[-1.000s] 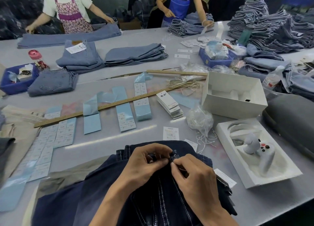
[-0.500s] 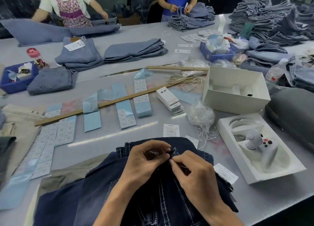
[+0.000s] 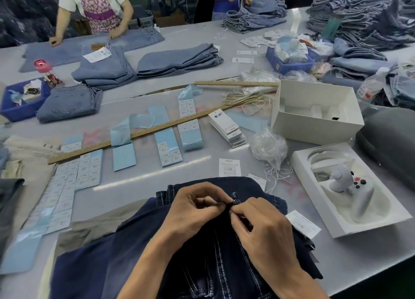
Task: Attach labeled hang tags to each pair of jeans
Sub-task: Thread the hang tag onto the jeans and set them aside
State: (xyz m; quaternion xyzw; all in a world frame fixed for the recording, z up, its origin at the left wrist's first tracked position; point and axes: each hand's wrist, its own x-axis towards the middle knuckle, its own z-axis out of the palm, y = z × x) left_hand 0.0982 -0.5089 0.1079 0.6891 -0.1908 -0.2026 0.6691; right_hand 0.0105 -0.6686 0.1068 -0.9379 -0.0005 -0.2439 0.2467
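The dark jeans [image 3: 139, 260] lay at the near edge of the grey table [image 3: 224, 35], waistband pointing away from the wearer. Both hands met at that waistband: the left hand [image 3: 193, 211] had its fingers curled and pinched the denim at a belt loop [image 3: 235, 197], and the right hand [image 3: 262, 226] pinched the same spot from the other side, thumb and forefinger pressed together on something too small to make out (a tag string, perhaps, but it could not be told). A white hang tag [image 3: 303, 223] stuck out from under the jeans on their right side. Just beyond the jeans lay a loose white tag [image 3: 229, 167], and beside it a clear bag of white strings [image 3: 268, 147]. Farther beyond the jeans sat a stack of hang tags [image 3: 226, 128] and several blue label sheets [image 3: 167, 145] tucked under a long wooden ruler [image 3: 143, 133]. To the right of the jeans stood an open white box [image 3: 314, 112] and a white tray [image 3: 350, 186] holding a white controller [image 3: 343, 179]. Well beyond the jeans, folded light-blue jeans [image 3: 179, 59] lay in piles, and two people in aprons stood at the far side of the table.
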